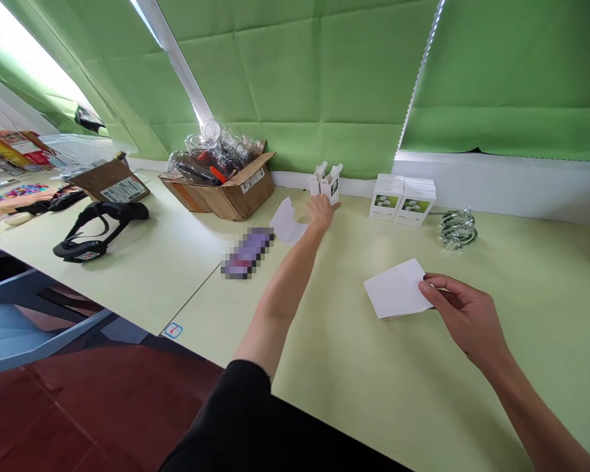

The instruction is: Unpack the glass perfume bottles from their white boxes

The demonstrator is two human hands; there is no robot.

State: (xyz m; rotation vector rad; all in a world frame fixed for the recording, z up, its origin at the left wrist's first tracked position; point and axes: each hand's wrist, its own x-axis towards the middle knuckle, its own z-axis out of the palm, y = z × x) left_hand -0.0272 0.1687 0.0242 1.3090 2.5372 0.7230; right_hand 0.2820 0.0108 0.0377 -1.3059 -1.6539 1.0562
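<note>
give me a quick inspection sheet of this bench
surface: pale green tabletop
job's things: right hand with fingers at the edge of a white paper sheet; left hand nearest two open white cartons, beside a second white sheet
clutter: stacked white boxes with green pictures; clear coiled object; cardboard box of clear plastic items; black strapped object; pixelated purple item
grippers: nothing seen, only bare hands
cables: nothing seen
surroundings: green blinds; co-worker's hand at far left; dark red floor
</note>
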